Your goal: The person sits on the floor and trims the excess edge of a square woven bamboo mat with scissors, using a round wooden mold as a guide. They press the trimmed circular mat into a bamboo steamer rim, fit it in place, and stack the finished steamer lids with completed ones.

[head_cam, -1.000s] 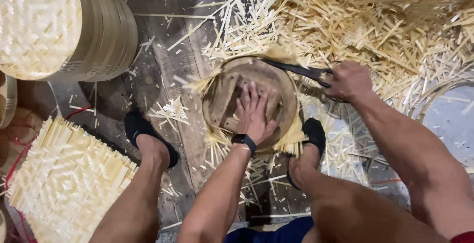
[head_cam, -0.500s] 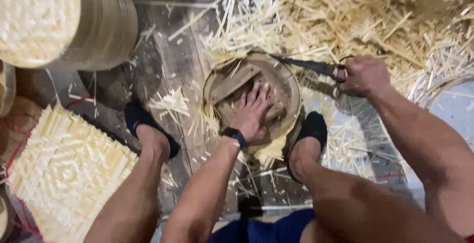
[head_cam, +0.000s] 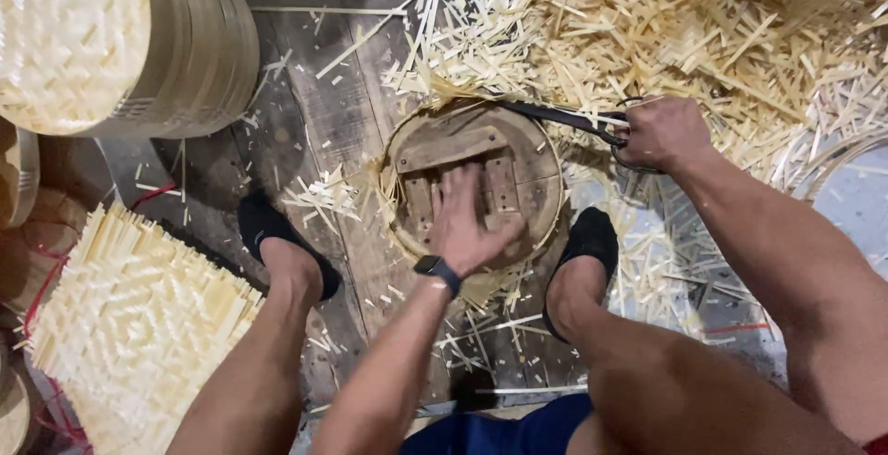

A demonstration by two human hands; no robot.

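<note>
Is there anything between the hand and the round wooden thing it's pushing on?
Nothing visible. The left hand lies flat, directly on the round wooden form. The right hand grips dark shears whose blades reach the form's far rim, among bamboo trimmings.

Pale yellow bamboo offcuts (head_cam: pixel 703 39), cream herringbone-woven mat (head_cam: pixel 139 325), brown wooden round form (head_cam: pixel 532 154), black shoes (head_cam: pixel 264 224)

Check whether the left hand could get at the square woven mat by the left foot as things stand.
Probably yes, once freed. The left hand is pressed flat on the round wooden form, and the woven mat lies uncovered beside the left foot; only the left leg partly stands between.
</note>
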